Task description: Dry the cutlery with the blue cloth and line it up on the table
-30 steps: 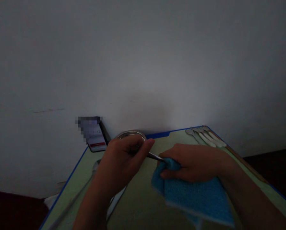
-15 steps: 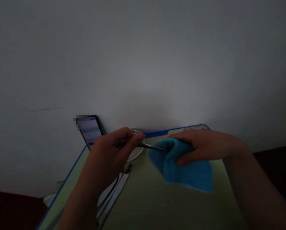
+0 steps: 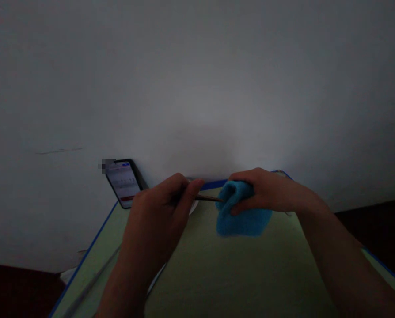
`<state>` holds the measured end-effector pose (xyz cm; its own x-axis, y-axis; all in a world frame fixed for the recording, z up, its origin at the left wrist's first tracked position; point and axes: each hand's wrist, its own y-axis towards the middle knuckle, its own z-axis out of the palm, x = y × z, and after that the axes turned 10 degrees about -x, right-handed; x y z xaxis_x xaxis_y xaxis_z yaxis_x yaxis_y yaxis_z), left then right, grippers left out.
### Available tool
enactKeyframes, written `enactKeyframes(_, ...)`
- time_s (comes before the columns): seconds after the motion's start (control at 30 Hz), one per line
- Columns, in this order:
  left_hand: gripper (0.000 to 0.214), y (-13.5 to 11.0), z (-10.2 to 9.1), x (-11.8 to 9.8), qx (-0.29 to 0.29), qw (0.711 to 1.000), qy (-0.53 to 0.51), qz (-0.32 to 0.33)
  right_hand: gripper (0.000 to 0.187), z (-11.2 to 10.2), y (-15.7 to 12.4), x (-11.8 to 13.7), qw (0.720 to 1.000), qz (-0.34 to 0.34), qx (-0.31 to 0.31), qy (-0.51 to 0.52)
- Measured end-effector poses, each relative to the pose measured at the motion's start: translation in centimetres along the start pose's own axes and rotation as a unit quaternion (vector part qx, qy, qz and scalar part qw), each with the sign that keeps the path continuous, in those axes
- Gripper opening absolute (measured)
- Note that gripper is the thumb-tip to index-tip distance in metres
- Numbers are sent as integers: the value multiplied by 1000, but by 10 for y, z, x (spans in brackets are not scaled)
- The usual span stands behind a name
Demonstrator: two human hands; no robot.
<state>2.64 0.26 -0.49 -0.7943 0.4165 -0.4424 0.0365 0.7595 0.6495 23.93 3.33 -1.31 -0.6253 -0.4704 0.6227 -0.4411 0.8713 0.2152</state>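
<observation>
My left hand (image 3: pixel 161 212) is closed around one end of a slim metal utensil (image 3: pixel 208 198), thumb on top. The utensil points right, and its far end disappears into a blue cloth (image 3: pixel 244 223); what kind it is cannot be made out. My right hand (image 3: pixel 267 190) pinches the cloth folded around that end, with the loose part hanging below the fingers. Both hands are above the pale green table (image 3: pixel 230 274). Behind my left fingers, the rim of a round whitish dish (image 3: pixel 194 207) partly shows.
A phone (image 3: pixel 123 183) with its screen lit leans against the grey wall (image 3: pixel 197 88) at the table's back left. A long thin strip (image 3: pixel 93 280) lies on the table's left side. Another pale object's edge (image 3: pixel 155 280) shows beside my left forearm.
My right hand and the cloth have moved left and slightly up, closer to my left hand. The cloth is bunched tighter around the utensil. My left hand now covers more of the dish.
</observation>
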Motion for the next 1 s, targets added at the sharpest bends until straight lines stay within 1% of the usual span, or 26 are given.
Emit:
enactKeyframes(0.07, 26, -1, 0, -2, -27, 1000, 1, -3, 31, 1, 1, 0, 999, 9, -19, 34)
enactKeyframes(0.13, 26, -1, -2, -2, -61, 998, -3, -21, 30, 3, 2, -1, 992, 27, -47, 117)
enactKeyframes(0.17, 26, 0, -3, -2, -75, 997, -5, -31, 30, 3, 2, -2, 984, 39, -50, 169)
enactKeyframes(0.2, 27, 0, -4, -2, -84, 996, -8, -38, 32, 3, 2, -3, 973, 51, -42, 219)
enactKeyframes(0.27, 28, 1, -5, -2, -86, 995, -13, -46, 33, 4, 2, -7, 954, 71, 7, 290)
enactKeyframes(0.33, 28, 1, -5, -1, -73, 996, -15, -54, 33, 3, 1, -10, 945, 81, 57, 311)
enactKeyframes(0.37, 28, 1, -5, 0, -62, 996, -17, -60, 32, 2, 0, -11, 948, 82, 68, 301)
enactKeyframes(0.43, 28, 2, -4, 3, -15, 997, -24, -74, 32, 0, 0, -11, 965, 67, 64, 245)
enactKeyframes(0.47, 29, 2, -3, 5, 21, 996, -31, -77, 32, 0, 0, -10, 976, 52, 54, 205)
enactKeyframes(0.53, 31, 1, -1, 9, 115, 990, -46, -64, 32, -2, 2, -6, 991, 15, 41, 130)
enactKeyframes(0.6, 32, 0, 1, 11, 219, 973, -60, -30, 30, -2, 3, 0, 996, -20, 44, 77)
enactKeyframes(0.63, 33, 0, 1, 12, 262, 963, -67, -12, 29, -2, 4, 3, 997, -34, 46, 57)
enactKeyframes(0.67, 34, -1, 1, 12, 291, 954, -73, 1, 28, -2, 5, 5, 997, -44, 49, 42)
enactKeyframes(0.7, 34, -1, 1, 12, 304, 949, -78, 7, 27, -2, 5, 7, 997, -48, 47, 33)
enactKeyframes(0.73, 34, 0, 0, 14, 303, 949, -86, 6, 28, -2, 5, 7, 998, -43, 42, 32)
enactKeyframes(0.8, 31, 2, -5, 18, 281, 954, -104, -14, 31, -3, 4, 6, 998, -11, 38, 50)
enactKeyframes(0.9, 27, 7, -14, 27, 229, 966, -106, -56, 38, -7, 1, 1, 992, 53, 69, 93)
enactKeyframes(0.97, 27, 10, -19, 32, 185, 977, -83, -72, 41, -8, 0, -2, 989, 64, 90, 96)
enactKeyframes(1.0, 26, 11, -21, 33, 164, 981, -74, -75, 41, -9, -1, -3, 990, 59, 91, 88)
